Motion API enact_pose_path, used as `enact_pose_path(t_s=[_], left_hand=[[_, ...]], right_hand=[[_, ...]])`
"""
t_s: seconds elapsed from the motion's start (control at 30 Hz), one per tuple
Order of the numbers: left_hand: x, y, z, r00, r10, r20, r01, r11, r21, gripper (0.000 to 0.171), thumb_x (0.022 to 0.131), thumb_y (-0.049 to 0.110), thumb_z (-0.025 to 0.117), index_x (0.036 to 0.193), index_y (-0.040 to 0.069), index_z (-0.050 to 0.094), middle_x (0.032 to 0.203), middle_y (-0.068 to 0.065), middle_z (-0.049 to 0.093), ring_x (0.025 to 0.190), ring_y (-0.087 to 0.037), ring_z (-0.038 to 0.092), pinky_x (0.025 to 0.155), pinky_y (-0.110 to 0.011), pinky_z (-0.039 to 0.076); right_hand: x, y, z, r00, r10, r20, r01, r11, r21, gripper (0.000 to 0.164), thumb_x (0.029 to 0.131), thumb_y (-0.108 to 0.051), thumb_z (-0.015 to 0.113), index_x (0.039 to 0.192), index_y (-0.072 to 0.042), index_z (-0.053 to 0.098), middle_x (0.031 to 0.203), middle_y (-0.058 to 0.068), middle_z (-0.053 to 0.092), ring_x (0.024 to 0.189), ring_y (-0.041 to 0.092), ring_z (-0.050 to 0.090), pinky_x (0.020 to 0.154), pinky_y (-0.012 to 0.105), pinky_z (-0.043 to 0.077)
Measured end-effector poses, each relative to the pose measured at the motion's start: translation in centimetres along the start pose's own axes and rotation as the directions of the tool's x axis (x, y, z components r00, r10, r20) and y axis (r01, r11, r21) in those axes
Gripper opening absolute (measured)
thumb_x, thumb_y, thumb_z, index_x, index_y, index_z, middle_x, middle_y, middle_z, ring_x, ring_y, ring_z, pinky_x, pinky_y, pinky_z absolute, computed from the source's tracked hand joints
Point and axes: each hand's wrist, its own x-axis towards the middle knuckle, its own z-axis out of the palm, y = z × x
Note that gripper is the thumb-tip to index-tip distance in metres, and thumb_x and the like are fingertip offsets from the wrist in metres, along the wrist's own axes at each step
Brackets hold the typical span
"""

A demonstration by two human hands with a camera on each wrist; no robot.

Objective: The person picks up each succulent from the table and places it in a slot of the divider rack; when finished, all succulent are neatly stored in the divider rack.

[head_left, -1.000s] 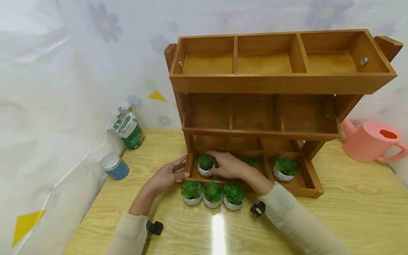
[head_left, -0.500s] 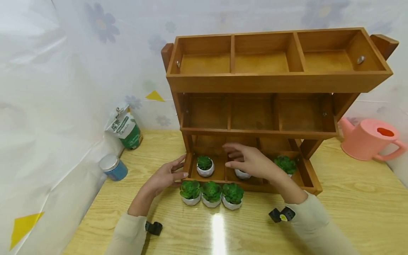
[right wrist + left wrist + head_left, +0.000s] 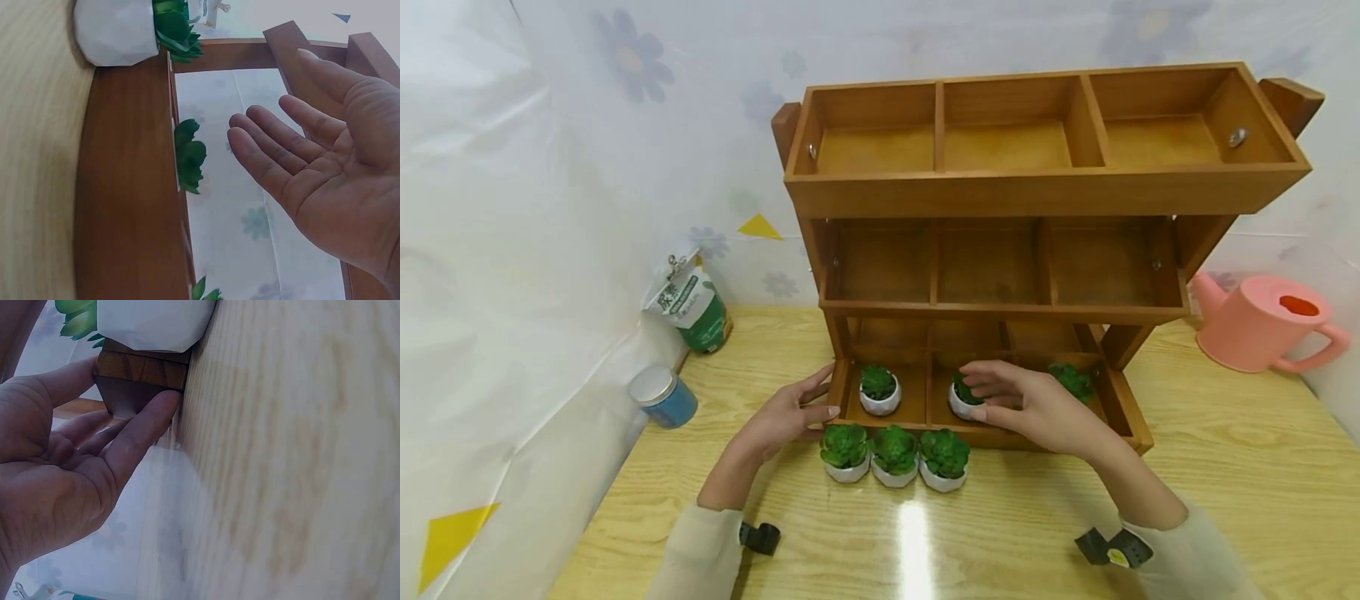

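Observation:
My left hand (image 3: 786,415) holds the left front corner of the wooden shelf's bottom tray (image 3: 140,370), thumb and fingertips touching the wood. My right hand (image 3: 1037,408) is over the bottom tier, fingers loosely bent and apart with nothing between them. Its fingertips overlap a potted succulent (image 3: 964,400) in the middle compartment. Another succulent (image 3: 880,392) sits upright in the left compartment. Partly behind the right hand, a third succulent (image 3: 1071,382) shows in the right compartment. Three more white-potted succulents (image 3: 895,454) stand in a row on the table before the tray.
The shelf's middle tier (image 3: 992,267) and top tier (image 3: 1011,146) overhang the bottom one. At the left are a blue jar (image 3: 664,397) and a green-and-white pouch (image 3: 691,304). A pink watering can (image 3: 1262,325) stands to the right on the wooden table (image 3: 1240,483).
My right hand has let go of the succulent in the left compartment and moved right to the middle one. The left hand has stayed at the tray corner.

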Motion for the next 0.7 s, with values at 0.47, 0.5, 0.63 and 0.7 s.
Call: enact_pose_path(t_s=[0.47,0.5,0.63,0.7], left_hand=[[-0.1,0.0,-0.2,1.000,-0.004,0.003,0.004,1.000,0.002,0.075,0.103,0.016,0.061,0.163,0.034,0.020,0.168,-0.019,0.021,0.143,-0.042,0.044,0.105,-0.058,0.049],[-0.1,0.0,-0.2,1.000,-0.006,0.004,0.006,1.000,0.001,0.075,0.103,0.016,0.061,0.163,0.034,0.020,0.168,-0.019,0.021,0.143,-0.042,0.044,0.105,-0.058,0.049],[-0.1,-0.1,-0.1,1.000,-0.006,0.003,0.006,1.000,0.001,0.075,0.103,0.016,0.061,0.163,0.033,0.020,0.168,-0.019,0.020,0.143,-0.043,0.044,0.104,-0.057,0.050],[0.0,-0.1,-0.1,1.000,-0.004,0.004,0.004,1.000,0.005,0.075,0.103,0.017,0.062,0.163,0.033,0.021,0.168,-0.019,0.021,0.142,-0.042,0.045,0.104,-0.056,0.051]], right_hand=[[-3.2,2.1,2.0,0.993,-0.009,0.114,-0.002,0.996,0.093,0.051,0.099,-0.035,0.066,0.143,-0.013,0.056,0.134,0.011,0.066,0.116,0.029,0.067,0.093,0.027,0.057],[-3.3,2.3,2.2,0.993,-0.005,0.121,-0.006,0.995,0.095,0.051,0.099,-0.036,0.066,0.143,-0.012,0.057,0.134,0.011,0.066,0.115,0.029,0.067,0.093,0.027,0.057],[-3.6,2.7,2.9,0.988,0.005,0.151,-0.022,0.994,0.109,0.052,0.098,-0.034,0.067,0.143,-0.009,0.056,0.133,0.011,0.066,0.114,0.028,0.068,0.092,0.025,0.057],[-3.7,2.8,3.2,0.987,0.007,0.163,-0.025,0.994,0.107,0.052,0.098,-0.034,0.068,0.143,-0.010,0.057,0.133,0.010,0.066,0.113,0.027,0.068,0.091,0.025,0.058]])
